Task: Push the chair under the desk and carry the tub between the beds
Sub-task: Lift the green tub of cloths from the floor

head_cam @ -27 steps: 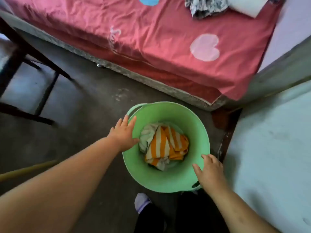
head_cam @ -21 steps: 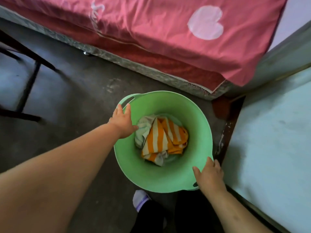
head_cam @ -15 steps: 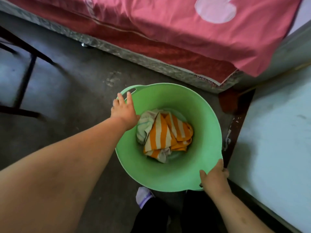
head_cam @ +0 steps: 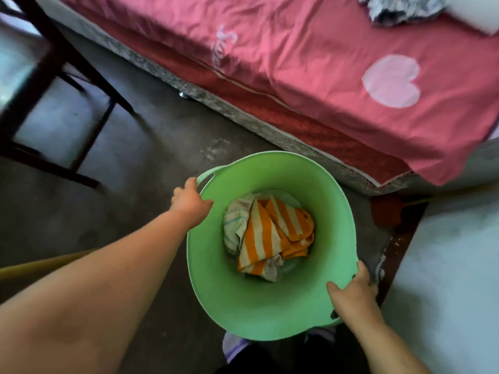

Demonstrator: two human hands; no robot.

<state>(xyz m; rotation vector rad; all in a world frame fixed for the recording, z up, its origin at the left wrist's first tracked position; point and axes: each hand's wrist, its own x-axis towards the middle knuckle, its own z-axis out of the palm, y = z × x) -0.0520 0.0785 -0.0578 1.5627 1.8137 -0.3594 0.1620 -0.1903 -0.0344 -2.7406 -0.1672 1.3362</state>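
Note:
A round green tub (head_cam: pixel 216 271) with an orange-and-white striped cloth (head_cam: pixel 272 236) inside is in the middle of the view, over the dark floor. My left hand (head_cam: pixel 189 199) grips its rim at the far-left handle. My right hand (head_cam: pixel 351 291) grips the near-right rim, thumb inside. The tub tilts slightly toward me. Dark wooden chair legs (head_cam: pixel 67 85) stand at the upper left. A pink bed (head_cam: pixel 337 63) lies beyond the tub and a pale blue bed (head_cam: pixel 453 279) is at the right.
A narrow gap with a reddish object (head_cam: pixel 388 211) runs between the two beds at the right. A yellow stick (head_cam: pixel 35 263) lies at the left under my arm. My foot in a pale slipper (head_cam: pixel 233 344) is below the tub.
Both hands have closed on the tub's rim, the left sliding to the handle. The tub has come up and tilted toward me, and the view has swung so the chair and more bed show.

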